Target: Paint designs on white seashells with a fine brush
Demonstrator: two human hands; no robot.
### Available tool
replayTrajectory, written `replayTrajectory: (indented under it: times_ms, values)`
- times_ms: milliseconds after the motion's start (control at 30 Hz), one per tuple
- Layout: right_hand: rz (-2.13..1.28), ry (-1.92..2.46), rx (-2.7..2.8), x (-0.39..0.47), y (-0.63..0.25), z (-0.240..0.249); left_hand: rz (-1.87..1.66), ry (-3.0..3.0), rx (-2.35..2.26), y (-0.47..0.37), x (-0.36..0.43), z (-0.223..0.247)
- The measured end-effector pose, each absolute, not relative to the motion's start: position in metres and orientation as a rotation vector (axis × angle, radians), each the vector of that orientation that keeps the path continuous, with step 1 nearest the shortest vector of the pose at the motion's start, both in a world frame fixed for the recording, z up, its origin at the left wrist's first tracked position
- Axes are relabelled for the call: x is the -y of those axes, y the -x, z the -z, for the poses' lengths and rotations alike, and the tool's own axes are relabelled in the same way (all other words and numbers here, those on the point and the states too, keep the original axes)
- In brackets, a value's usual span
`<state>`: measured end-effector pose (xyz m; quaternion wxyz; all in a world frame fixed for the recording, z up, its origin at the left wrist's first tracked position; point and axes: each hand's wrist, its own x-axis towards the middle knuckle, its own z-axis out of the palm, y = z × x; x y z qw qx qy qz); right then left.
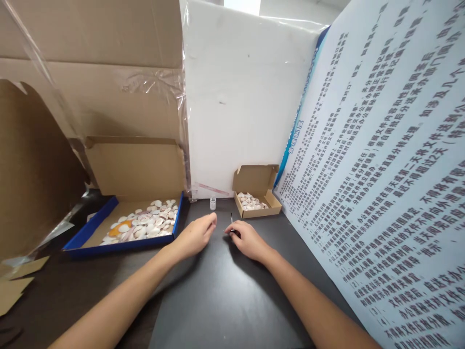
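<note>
My left hand is above the dark mat, its fingers curled and pressed together; whatever they may hold is hidden. Just to its right, my right hand is closed in a pinch. From its fingertips a thin dark stick points away from me, and a dark part of it shows beneath the fingers. The two hands are a little apart. Beyond my left fingertips a small clear bottle with a pale label stands upright near the white board.
A blue-edged cardboard box at left holds many seashells. Behind the right hand, a smaller open box holds more shells. A white board stands behind, a printed panel leans at right, and cardboard pieces lie at far left.
</note>
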<state>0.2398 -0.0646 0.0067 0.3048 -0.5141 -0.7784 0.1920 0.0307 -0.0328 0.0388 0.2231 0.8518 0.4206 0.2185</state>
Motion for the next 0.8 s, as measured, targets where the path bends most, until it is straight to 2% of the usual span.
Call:
replayTrajectory:
  times_ms: [200, 367, 800]
  values:
    - [-0.512, 1.368, 1.989, 0.067, -0.245, -0.011, -0.78, -2.132, -1.516, -0.046, -0.027, -0.014]
    - [-0.539, 1.363, 1.971, 0.069, -0.245, -0.013, -0.796, -1.987, -1.71, -0.058, -0.048, -0.008]
    - [-0.5, 1.307, 1.894, 0.057, -0.243, 0.0, -0.617, -2.15, -1.79, -0.071, -0.055, -0.005]
